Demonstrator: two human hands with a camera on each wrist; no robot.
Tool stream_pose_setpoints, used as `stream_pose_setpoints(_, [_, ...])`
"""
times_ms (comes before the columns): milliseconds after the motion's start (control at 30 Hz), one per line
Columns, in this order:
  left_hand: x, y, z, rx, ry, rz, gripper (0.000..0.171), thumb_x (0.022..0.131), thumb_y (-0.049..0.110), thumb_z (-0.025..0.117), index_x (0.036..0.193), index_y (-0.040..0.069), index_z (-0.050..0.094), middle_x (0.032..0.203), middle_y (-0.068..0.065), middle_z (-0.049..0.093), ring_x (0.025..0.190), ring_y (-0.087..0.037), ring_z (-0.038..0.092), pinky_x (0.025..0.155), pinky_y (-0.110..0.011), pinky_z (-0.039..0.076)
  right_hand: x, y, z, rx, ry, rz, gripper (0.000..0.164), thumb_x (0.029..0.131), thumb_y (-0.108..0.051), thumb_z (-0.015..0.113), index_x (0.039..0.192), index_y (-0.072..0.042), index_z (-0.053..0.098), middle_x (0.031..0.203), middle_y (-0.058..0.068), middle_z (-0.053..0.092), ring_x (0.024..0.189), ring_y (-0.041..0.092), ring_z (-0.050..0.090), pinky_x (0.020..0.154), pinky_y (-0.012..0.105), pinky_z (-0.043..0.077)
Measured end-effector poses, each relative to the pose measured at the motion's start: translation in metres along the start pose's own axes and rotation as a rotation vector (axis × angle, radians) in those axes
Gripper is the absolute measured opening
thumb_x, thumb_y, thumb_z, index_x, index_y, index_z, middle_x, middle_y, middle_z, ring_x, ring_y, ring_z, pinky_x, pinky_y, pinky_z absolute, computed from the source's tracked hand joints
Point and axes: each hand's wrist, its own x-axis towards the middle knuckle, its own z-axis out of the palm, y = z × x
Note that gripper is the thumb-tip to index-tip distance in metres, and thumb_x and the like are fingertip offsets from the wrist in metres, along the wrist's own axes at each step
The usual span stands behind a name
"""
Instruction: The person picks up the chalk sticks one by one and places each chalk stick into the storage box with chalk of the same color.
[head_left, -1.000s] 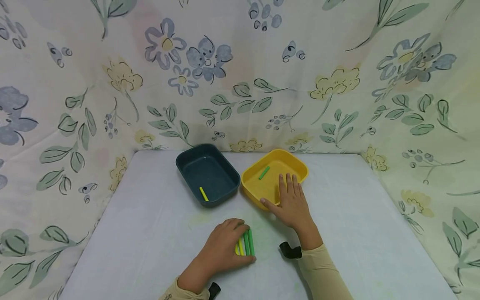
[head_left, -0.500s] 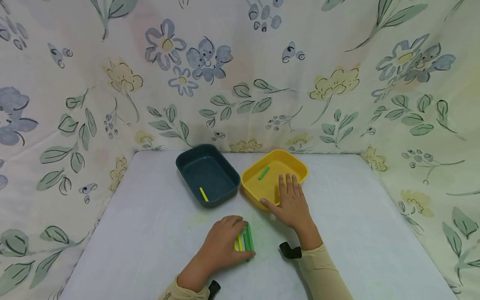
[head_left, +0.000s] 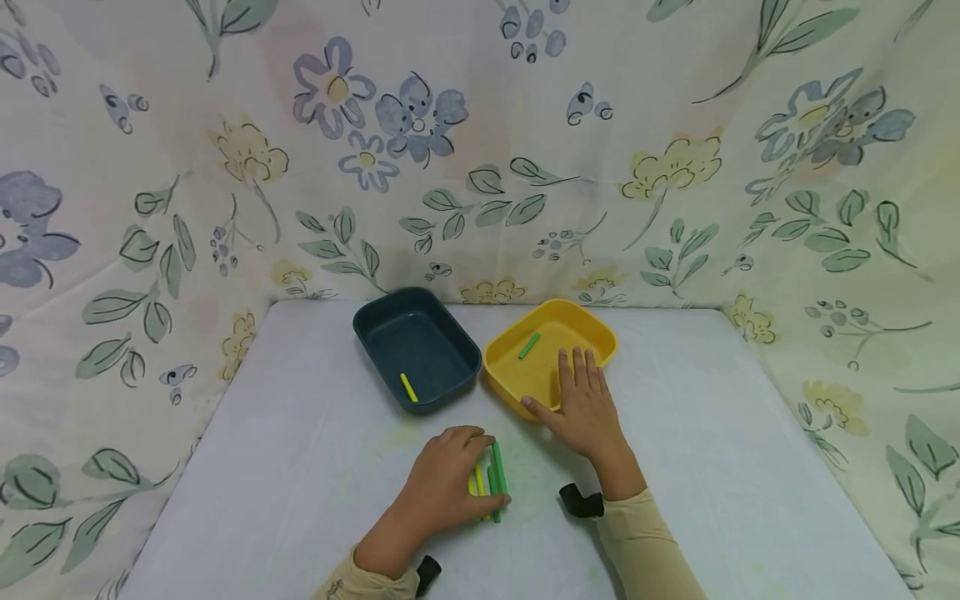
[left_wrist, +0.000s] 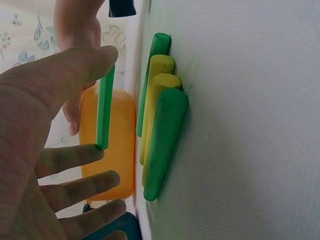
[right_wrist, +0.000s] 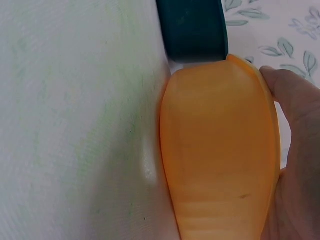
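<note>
My left hand (head_left: 442, 483) pinches a green chalk stick (left_wrist: 105, 110) by its ends, between thumb and index finger; the other fingers are spread. In the left wrist view the stick is off the table. Beside it several chalk sticks lie side by side on the cloth, a near green stick (left_wrist: 167, 140), yellow ones (left_wrist: 161, 62) and another green stick (left_wrist: 160, 42). My right hand (head_left: 588, 417) rests on the near right rim of the yellow tray (head_left: 551, 333), fingers straight and over the inside. In the right wrist view its thumb touches the rim.
A dark teal tray (head_left: 420, 333) stands left of the yellow one, almost touching it, with a yellow stick (head_left: 408, 387) inside. One green stick (head_left: 529, 346) lies in the yellow tray. White cloth (head_left: 300, 467) covers the table, and a floral curtain (head_left: 480, 233) hangs behind.
My left hand has shifted slightly up and away from me, and the green stick it pinches has moved with it, apart from the row. The right hand stays put.
</note>
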Motion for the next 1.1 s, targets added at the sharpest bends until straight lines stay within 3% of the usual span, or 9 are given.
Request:
stream_pose_setpoints(500, [0.006, -0.001, -0.004, 0.009, 0.002, -0.004, 0.078, 0.084, 0.066, 0.082, 0.142, 0.016, 0.066, 0.141, -0.004, 0.065, 0.134, -0.027, 0.06, 0.106, -0.052, 0.054, 0.0, -0.002, -0.002, 0.009, -0.011, 0.007, 0.115, 0.094, -0.082, 0.052, 0.171, -0.006, 0.014, 0.178, 0.023, 0.008, 0.166, 0.044, 0.003, 0.133, 0.062, 0.007])
stream_pose_setpoints(1100, [0.013, -0.004, -0.007, -0.026, 0.069, 0.012, 0.075, 0.082, 0.061, 0.086, 0.137, 0.013, 0.068, 0.136, -0.005, 0.068, 0.128, -0.027, 0.064, 0.102, -0.051, 0.056, 0.0, 0.0, 0.0, 0.006, 0.004, -0.004, 0.114, 0.094, -0.08, 0.054, 0.171, -0.006, 0.014, 0.176, 0.026, 0.013, 0.165, 0.046, 0.005, 0.132, 0.064, 0.009])
